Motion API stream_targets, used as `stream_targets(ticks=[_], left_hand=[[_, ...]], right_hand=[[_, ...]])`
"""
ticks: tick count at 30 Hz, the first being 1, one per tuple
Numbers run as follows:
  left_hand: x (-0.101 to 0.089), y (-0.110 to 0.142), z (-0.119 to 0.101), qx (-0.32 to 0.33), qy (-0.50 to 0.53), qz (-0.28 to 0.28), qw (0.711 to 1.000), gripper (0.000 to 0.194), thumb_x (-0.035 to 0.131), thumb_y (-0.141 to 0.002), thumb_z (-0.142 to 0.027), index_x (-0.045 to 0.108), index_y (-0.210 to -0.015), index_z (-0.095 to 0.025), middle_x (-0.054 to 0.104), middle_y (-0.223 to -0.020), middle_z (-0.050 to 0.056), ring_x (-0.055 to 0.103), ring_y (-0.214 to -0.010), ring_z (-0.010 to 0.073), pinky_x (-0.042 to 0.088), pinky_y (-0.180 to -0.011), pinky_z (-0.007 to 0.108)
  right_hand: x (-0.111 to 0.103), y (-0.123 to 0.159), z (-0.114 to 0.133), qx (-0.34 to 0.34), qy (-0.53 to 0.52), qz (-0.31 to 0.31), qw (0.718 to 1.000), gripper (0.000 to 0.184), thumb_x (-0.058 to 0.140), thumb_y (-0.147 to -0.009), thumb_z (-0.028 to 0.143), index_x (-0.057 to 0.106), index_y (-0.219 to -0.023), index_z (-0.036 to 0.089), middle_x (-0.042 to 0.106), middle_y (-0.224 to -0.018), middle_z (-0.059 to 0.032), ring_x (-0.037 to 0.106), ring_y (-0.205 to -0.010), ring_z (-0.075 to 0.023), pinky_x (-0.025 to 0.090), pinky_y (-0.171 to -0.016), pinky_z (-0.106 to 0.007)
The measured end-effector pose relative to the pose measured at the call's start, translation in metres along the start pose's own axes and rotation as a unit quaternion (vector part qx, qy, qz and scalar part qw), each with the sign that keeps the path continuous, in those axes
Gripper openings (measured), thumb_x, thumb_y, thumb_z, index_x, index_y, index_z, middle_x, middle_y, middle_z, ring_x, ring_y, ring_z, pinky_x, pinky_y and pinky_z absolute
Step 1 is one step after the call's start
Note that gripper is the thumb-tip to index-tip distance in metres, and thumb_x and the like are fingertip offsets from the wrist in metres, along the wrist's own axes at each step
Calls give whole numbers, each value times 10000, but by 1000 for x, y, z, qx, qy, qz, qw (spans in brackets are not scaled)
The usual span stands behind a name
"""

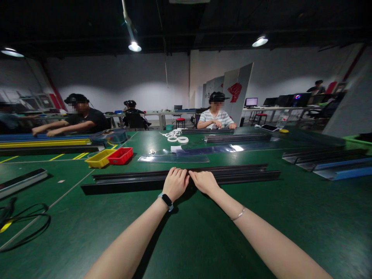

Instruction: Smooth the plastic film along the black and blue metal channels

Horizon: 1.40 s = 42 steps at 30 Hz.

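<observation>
A long black channel profile point(124, 186) lies crosswise on the green table in front of me. Near its middle my left hand point(176, 182), with a watch on the wrist, is closed over the near wall with the fingers bent across the top. Right beside it my right hand point(205, 182) is closed on the same profile, its thumb and index finger close to the left fingers. The fingertips of both hands are partly hidden behind the wall. Beyond the profile lie clear plastic strips point(174, 159).
Yellow point(99, 159) and red bins point(120, 155) stand at the left. Black cables point(31, 224) and a silver-black bar point(23, 182) lie nearer. More channels point(343, 168) lie at the right. White tape rings point(181, 139) are farther back. A co-worker point(217, 116) sits opposite.
</observation>
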<state>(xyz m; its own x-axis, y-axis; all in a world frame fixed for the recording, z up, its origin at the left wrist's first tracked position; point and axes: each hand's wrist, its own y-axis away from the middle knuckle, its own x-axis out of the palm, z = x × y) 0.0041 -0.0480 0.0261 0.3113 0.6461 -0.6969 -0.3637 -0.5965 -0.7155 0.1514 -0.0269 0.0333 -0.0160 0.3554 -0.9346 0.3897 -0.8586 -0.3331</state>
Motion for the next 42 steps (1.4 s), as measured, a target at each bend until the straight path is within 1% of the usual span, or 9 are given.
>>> stream_targets(ticks=[6, 10, 15, 18, 22, 26, 31, 35, 42], left_hand=[[-2, -1, -1, 5, 0, -7, 1000, 255, 321, -811, -273, 487, -965, -155, 530, -892, 81, 439, -940, 164, 274, -888, 371], [0, 0, -1, -1, -5, 6, 1000, 254, 312, -815, -283, 491, -950, -164, 534, -851, 71, 452, -877, 158, 277, -866, 355], [8, 3, 2, -30, -35, 22, 999, 295, 283, -824, -328, 517, -814, -150, 529, -671, 56, 477, -712, 137, 289, -816, 333], [13, 5, 3, -53, -49, 29, 997, 349, 266, -825, -368, 512, -716, -145, 528, -630, 56, 484, -650, 132, 314, -725, 301], [16, 5, 3, -66, -61, 24, 996, 391, 261, -822, -401, 511, -678, -138, 534, -602, 64, 495, -611, 133, 311, -654, 277], [17, 4, 2, -76, -65, 31, 995, 430, 240, -822, -420, 513, -660, -130, 539, -590, 71, 499, -589, 133, 309, -636, 271], [17, 3, 2, -89, -66, 59, 992, 471, 198, -825, -439, 517, -661, -133, 543, -599, 72, 504, -600, 141, 305, -633, 274], [16, 3, 2, -94, -65, 71, 991, 488, 173, -827, -444, 519, -662, -141, 547, -612, 70, 508, -610, 151, 304, -635, 279], [16, 3, 2, -96, -63, 72, 991, 490, 173, -827, -447, 516, -658, -140, 546, -615, 72, 508, -615, 150, 299, -636, 277]], right_hand=[[-4, 0, -6, -7, 19, 12, 1000, 529, 62, -856, 387, 552, -960, 218, 599, -751, -75, 554, -688, -142, 347, -642, -248], [-4, -1, -8, 2, 12, 23, 1000, 561, 51, -850, 409, 572, -916, 212, 597, -751, -74, 555, -702, -151, 353, -647, -259], [-5, -3, -10, -6, 8, 24, 1000, 531, 87, -852, 397, 575, -904, 192, 596, -745, -78, 553, -713, -156, 356, -652, -255], [-7, -5, -12, -23, 24, 25, 999, 476, 100, -856, 357, 532, -1000, 218, 596, -770, -76, 553, -713, -166, 359, -642, -268], [-7, -7, -15, -32, 33, 36, 998, 430, 119, -857, 332, 469, -1092, 248, 597, -788, -72, 554, -715, -172, 363, -640, -278], [-8, -7, -15, -11, 24, 61, 998, 500, 67, -854, 373, 504, -1058, 241, 593, -784, -76, 552, -739, -179, 365, -654, -287], [-14, -8, -15, 10, 32, 90, 995, 584, 9, -842, 410, 486, -1101, 195, 577, -846, -110, 539, -808, -189, 364, -696, -304], [-17, -8, -16, -3, 38, 102, 994, 532, 30, -850, 383, 424, -1165, 215, 577, -874, -102, 539, -821, -189, 367, -709, -309], [-25, -8, -17, 46, 28, 118, 992, 645, 25, -837, 447, 515, -1070, 99, 574, -883, -155, 526, -885, -184, 350, -776, -279]])
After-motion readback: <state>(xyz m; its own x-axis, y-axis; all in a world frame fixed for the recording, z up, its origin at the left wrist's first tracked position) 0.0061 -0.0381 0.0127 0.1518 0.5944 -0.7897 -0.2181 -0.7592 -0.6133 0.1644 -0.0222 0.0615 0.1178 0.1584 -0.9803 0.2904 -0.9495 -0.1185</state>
